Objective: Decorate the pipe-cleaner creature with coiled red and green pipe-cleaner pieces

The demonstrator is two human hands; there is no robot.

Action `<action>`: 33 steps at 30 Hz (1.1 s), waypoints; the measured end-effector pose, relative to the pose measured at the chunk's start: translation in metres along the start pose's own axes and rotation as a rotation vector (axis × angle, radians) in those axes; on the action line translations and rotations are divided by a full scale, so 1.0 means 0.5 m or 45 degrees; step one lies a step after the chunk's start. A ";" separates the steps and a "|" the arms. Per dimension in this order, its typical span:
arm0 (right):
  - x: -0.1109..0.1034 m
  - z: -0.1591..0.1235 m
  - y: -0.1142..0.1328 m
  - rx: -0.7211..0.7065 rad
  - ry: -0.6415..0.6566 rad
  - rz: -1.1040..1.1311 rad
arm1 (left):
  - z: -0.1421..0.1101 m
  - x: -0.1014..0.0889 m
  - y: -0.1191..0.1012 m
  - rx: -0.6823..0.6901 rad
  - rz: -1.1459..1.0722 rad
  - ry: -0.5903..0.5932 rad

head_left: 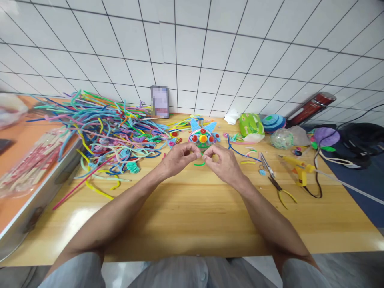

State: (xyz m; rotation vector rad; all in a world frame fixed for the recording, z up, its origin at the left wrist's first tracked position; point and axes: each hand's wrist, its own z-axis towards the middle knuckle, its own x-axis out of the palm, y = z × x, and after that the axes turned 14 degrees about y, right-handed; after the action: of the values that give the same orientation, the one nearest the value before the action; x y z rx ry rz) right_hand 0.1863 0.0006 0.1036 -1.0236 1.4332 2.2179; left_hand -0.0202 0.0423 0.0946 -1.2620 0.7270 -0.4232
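My left hand (181, 157) and my right hand (222, 161) meet at the middle of the table, fingertips almost touching. Both are closed in a pinch on a short green pipe cleaner (199, 164), of which a curved bit shows below the fingers. Just beyond them stands a colourful pipe-cleaner figure (203, 137) with blue pointed ears and red and yellow-orange round parts. Its lower part is partly hidden by my hands. A blue pipe cleaner (243, 153) lies right of my right hand.
Left is a large heap of pipe cleaners (111, 120). A phone (160, 102) leans on the tiled wall. To the right are scissors (267, 165), yellow-handled pliers (280, 190), a yellow glue gun (300, 170) with its cord, a green packet (251, 126) and a red flask (312, 108).
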 end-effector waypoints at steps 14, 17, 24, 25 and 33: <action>0.001 0.006 -0.007 0.086 0.038 0.130 | 0.005 0.022 0.013 -0.026 -0.214 -0.048; -0.006 0.003 -0.004 0.041 0.082 -0.017 | 0.000 -0.005 0.005 0.030 0.127 0.037; 0.002 0.001 0.003 0.049 0.001 0.076 | -0.004 0.014 -0.003 0.036 -0.010 -0.076; 0.006 0.002 0.004 0.069 -0.017 0.128 | -0.003 0.023 -0.001 0.035 -0.100 -0.115; 0.035 0.009 -0.001 0.146 -0.066 0.328 | 0.005 0.068 0.012 -0.118 -0.698 -0.260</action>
State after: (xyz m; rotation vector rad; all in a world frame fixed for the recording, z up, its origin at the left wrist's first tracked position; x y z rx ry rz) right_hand 0.1727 0.0029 0.0919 -0.7766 1.7307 2.2834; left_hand 0.0050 0.0236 0.0802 -1.5651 0.2192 -0.6980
